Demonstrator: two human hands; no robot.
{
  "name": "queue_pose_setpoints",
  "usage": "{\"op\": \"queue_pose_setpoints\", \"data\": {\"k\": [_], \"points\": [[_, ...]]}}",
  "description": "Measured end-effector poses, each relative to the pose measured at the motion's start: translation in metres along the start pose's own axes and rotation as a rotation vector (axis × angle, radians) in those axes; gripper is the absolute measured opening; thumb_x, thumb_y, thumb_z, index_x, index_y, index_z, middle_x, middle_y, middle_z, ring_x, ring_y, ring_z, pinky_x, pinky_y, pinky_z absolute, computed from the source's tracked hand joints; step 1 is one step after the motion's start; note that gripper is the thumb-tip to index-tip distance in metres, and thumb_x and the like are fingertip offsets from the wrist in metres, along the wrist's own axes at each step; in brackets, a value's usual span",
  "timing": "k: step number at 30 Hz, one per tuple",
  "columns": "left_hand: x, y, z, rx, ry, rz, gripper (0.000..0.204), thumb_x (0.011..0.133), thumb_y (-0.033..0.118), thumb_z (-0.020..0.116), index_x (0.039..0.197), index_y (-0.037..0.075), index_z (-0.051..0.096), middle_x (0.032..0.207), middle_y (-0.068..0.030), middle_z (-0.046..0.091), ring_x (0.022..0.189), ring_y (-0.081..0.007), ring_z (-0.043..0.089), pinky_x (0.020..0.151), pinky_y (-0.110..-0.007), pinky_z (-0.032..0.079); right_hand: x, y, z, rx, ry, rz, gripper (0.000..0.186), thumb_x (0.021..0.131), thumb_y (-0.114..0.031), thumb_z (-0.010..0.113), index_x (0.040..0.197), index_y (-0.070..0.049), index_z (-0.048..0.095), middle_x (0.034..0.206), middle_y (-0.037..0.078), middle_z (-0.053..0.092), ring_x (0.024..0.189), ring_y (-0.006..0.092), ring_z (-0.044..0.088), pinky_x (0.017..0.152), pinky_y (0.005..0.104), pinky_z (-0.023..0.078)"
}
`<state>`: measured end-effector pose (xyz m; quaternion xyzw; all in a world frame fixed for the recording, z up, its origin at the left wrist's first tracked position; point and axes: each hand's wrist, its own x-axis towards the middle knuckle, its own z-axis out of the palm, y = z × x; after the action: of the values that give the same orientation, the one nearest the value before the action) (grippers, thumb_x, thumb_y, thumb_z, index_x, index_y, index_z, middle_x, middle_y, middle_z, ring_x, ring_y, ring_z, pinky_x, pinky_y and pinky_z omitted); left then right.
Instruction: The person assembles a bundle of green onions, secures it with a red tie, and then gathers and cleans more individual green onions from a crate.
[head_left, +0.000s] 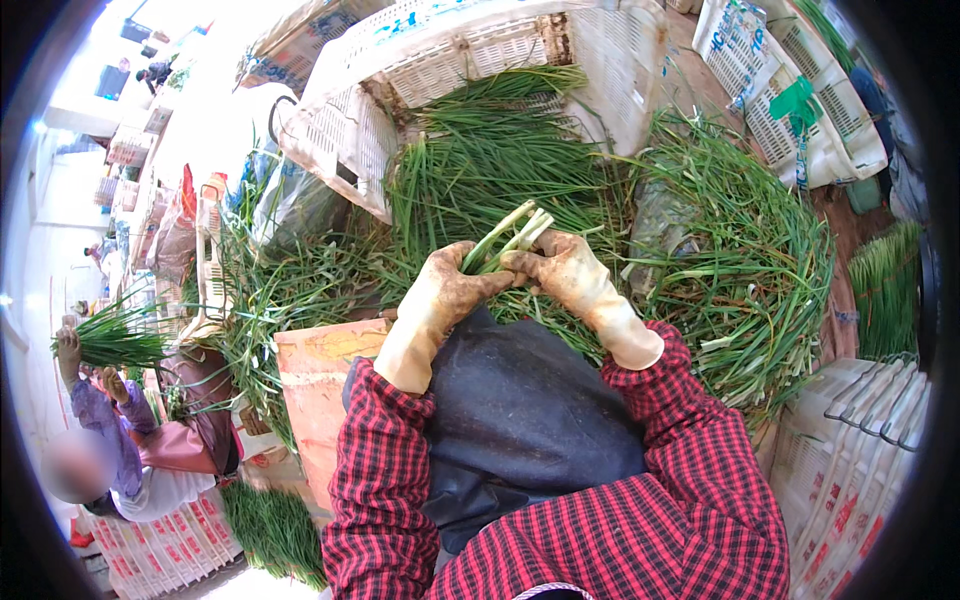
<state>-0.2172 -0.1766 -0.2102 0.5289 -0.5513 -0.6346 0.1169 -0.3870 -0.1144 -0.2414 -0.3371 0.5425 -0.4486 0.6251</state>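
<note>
Both of my hands wear dirty cream rubber gloves and meet above my lap, over a dark apron. A few green stalks with pale ends, which look like garlic chives, stick up between them. My left hand is closed round the stalks from the left. My right hand pinches them near their pale ends, thumb and fingers together. Just beyond, a large heap of long green chives spills out of a tipped white plastic crate. The lower leaves of the held stalks are hidden behind my hands.
Loose leaves pile up on the right and at left. An orange-red board stands by my left knee. Stacked white crates sit at lower right. At far left another person holds a green bunch.
</note>
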Motion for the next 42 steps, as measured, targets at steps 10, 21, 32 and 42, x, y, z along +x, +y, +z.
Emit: {"op": "queue_pose_setpoints", "data": {"k": [10, 21, 32, 42], "points": [[-0.005, 0.005, -0.011, 0.428, 0.294, 0.109, 0.033, 0.081, 0.021, 0.073, 0.108, 0.003, 0.063, 0.075, -0.0084, 0.065, 0.064, -0.0148, 0.059, 0.064, -0.029, 0.049, 0.024, 0.164, -0.096, -1.363, 0.006, 0.371, 0.034, 0.094, -0.034, 0.053, 0.106, -0.005, 0.068, 0.106, 0.013, 0.067, 0.096, 0.025, 0.066, 0.082, 0.0393, 0.052], [-0.002, 0.006, -0.008, 0.666, 0.459, 0.279, 0.023, 0.084, 0.024, 0.069, 0.1, 0.007, 0.068, 0.09, -0.016, 0.068, 0.083, -0.0344, 0.066, 0.073, -0.038, 0.053, 0.142, 0.18, -0.14, -1.617, 0.299, 0.149, 0.025, 0.091, -0.021, 0.051, 0.1, -0.008, 0.071, 0.099, 0.009, 0.072, 0.091, 0.0262, 0.07, 0.073, 0.0405, 0.053], [0.008, -0.01, -0.015, 0.679, 0.36, 0.379, 0.021, 0.083, 0.014, 0.067, 0.104, 0.009, 0.069, 0.092, -0.016, 0.069, 0.086, -0.0329, 0.067, 0.077, -0.039, 0.053, 0.057, 0.079, -0.089, -0.27, 0.079, 0.166, 0.015, 0.084, -0.018, 0.068, 0.088, -0.004, 0.071, 0.079, 0.004, 0.07, 0.073, 0.009, 0.062, 0.07, 0.025, 0.048], [0.015, -0.02, -0.003, 0.56, 0.012, 0.063, 0.033, 0.086, 0.004, 0.067, 0.118, 0.0, 0.06, 0.1, -0.0121, 0.068, 0.082, -0.0173, 0.063, 0.074, -0.031, 0.051, 0.079, 0.072, -0.085, 0.25, -0.113, -0.018, 0.03, 0.092, -0.029, 0.059, 0.094, -0.002, 0.07, 0.089, 0.005, 0.072, 0.077, 0.011, 0.064, 0.074, 0.0254, 0.051]]}}
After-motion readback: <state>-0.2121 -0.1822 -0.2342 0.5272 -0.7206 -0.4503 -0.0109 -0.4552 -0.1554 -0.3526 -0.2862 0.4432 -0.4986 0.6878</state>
